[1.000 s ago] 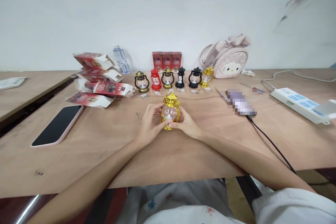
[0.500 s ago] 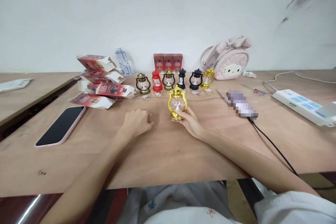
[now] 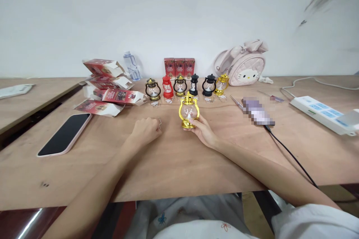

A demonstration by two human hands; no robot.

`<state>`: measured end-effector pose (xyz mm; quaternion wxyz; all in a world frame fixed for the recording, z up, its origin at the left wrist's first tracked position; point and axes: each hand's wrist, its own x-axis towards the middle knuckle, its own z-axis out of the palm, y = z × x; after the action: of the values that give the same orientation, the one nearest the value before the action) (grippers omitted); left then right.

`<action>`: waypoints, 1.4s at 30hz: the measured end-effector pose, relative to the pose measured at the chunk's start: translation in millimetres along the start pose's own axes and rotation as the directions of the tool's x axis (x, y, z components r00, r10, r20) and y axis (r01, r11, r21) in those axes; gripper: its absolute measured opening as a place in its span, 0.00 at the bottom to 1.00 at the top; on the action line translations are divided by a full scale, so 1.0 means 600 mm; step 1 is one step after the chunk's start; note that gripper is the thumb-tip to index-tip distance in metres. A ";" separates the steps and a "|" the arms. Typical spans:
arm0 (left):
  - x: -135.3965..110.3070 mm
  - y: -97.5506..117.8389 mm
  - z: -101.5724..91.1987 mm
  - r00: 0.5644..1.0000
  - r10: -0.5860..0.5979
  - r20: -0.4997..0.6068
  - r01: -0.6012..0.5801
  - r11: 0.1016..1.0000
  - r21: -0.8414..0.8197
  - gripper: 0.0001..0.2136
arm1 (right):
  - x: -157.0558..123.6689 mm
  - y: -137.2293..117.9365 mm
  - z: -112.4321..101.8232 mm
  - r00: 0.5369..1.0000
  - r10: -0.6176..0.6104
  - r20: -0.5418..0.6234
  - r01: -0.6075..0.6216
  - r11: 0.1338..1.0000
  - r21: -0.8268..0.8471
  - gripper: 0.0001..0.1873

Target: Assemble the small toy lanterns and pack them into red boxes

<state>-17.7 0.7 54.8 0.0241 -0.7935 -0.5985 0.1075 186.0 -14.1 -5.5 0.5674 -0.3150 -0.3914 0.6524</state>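
Observation:
My right hand (image 3: 202, 131) grips a small gold lantern (image 3: 189, 110) at its base, holding it upright on the wooden table (image 3: 179, 160). My left hand (image 3: 145, 130) rests to the left of it, fingers curled, pinching a thin metal hook (image 3: 159, 121). Behind stands a row of several small lanterns (image 3: 179, 85) in bronze, red, black and gold.
Opened red cartons (image 3: 112, 95) lie at the left, with a phone (image 3: 66, 133) in front of them. Three red boxes (image 3: 179, 66), a water bottle (image 3: 130, 65) and a pink bag (image 3: 243, 63) stand by the wall. A power strip (image 3: 319, 114) and a cable (image 3: 291, 155) lie at the right.
My left hand let go of the gold lantern and moved left to the metal hook. My right hand kept the lantern and shifted it slightly right and away.

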 end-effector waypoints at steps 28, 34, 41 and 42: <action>-0.002 -0.014 -0.002 0.937 0.137 -0.322 -0.346 0.234 -0.909 0.08 | -0.004 -0.002 0.002 1.000 -0.012 -0.029 0.011 1.000 -0.024 0.17; 0.009 -0.028 -0.002 0.966 0.034 -0.257 -0.253 -0.101 -0.962 0.19 | -0.006 -0.006 0.005 0.999 0.003 0.044 0.002 0.993 -0.121 0.20; 0.005 -0.022 -0.005 0.984 -0.038 -0.176 -0.180 -0.162 -0.970 0.15 | -0.010 -0.008 0.002 0.992 -0.005 0.126 0.029 0.982 -0.187 0.14; 0.005 -0.020 -0.006 0.985 -0.035 -0.167 -0.171 -0.176 -0.969 0.14 | -0.010 -0.008 0.001 0.991 -0.001 0.132 0.027 0.981 -0.194 0.14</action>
<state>-27.6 7.0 59.9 -0.5568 -0.5641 -0.4206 -0.4414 188.7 -19.9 -1.0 0.5115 -0.3229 -0.4921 0.6261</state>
